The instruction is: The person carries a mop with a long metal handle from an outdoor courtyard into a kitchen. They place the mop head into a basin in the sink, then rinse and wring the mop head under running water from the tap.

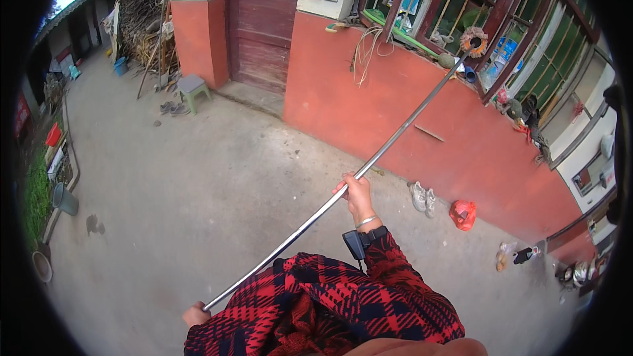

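A long metal pole (316, 217) runs from lower left to upper right. My left hand (196, 314) is closed around its lower end. Farther up the shaft, my right hand (357, 192) grips it, with a bracelet and a black strapped device at the wrist. The pole's far end bears a round, fluffy head (473, 42) with an orange centre, which appears in front of the barred window (462, 2); whether it touches the frame I cannot tell. Near that head, a blue cup (470, 74) and other small items lie along the sill.
A wooden door (264, 24) stands beyond the orange-red wall (341, 94). A small stool (193, 90) is near dark shoes (174, 108). Pale shoes (423, 199) and a red plastic bag (463, 215) lie by the wall's foot. A grey bucket (65, 199) stands at the left edge.
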### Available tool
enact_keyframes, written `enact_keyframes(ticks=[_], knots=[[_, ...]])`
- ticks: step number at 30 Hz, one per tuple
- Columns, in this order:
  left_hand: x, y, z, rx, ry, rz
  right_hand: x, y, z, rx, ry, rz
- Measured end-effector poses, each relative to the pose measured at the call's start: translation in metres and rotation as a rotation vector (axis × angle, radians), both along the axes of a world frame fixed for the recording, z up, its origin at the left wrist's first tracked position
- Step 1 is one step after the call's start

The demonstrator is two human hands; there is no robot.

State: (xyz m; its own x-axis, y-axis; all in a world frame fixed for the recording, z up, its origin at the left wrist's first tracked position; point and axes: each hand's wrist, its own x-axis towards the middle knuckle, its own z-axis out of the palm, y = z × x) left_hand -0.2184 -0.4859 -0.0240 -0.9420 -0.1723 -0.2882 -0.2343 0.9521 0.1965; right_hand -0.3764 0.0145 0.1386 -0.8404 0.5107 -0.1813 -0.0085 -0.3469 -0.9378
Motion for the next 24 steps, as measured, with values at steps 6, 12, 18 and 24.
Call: enact_keyframes(ticks=[6, 12, 18, 24], knots=[[-0.008, 0.007, -0.069, 0.060, 0.161, -0.053, 0.009, -0.026, 0.034, 0.050, 0.071, 0.199], [-0.041, 0.039, -0.075, 0.172, -0.258, 0.005, 0.032, -0.045, 0.088, 0.141, 0.418, 0.446], [-0.089, 0.056, -0.104, 0.245, -0.099, -0.100, 0.082, -0.055, 0.138, 0.342, 0.656, 0.324], [-0.130, 0.060, -0.121, 0.361, -0.141, -0.177, 0.162, -0.014, 0.199, 0.505, 0.826, -0.471]])
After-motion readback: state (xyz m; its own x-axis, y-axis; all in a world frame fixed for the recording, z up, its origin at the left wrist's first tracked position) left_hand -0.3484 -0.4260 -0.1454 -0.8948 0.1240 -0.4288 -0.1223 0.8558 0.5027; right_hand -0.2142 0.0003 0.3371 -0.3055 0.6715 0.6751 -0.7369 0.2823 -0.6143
